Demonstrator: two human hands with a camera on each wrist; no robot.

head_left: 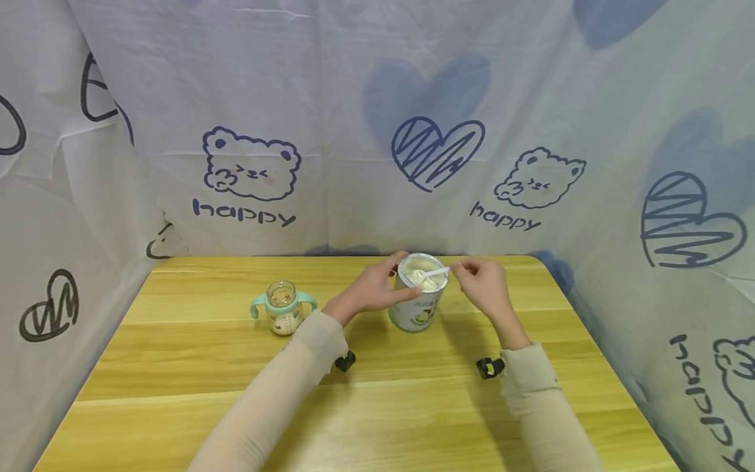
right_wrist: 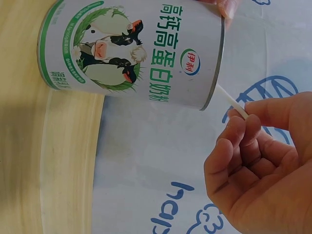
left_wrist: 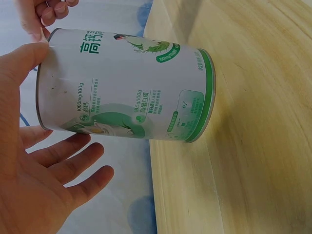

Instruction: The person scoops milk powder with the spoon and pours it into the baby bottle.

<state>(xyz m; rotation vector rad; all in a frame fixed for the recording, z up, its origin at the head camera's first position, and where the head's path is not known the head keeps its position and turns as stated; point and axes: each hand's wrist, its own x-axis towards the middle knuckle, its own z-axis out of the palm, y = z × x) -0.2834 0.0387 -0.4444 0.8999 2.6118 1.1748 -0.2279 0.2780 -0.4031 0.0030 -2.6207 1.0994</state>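
Note:
A white and green milk powder can with a cow on its label stands upright on the table, its top open and pale powder inside. My left hand holds it at the rim, thumb on the near side and fingers behind; in the left wrist view the other fingers spread beside the can wall. My right hand pinches the handle end of a white scoop between thumb and fingertips. The scoop reaches over the can's right rim, its bowl down at the powder. In the right wrist view only the handle shows.
Left of the can stands an uncapped baby bottle with two mint-green handles and pale contents. The wooden table ends at a patterned cloth hanging behind and at both sides. Black wrist cameras hang below both cuffs.

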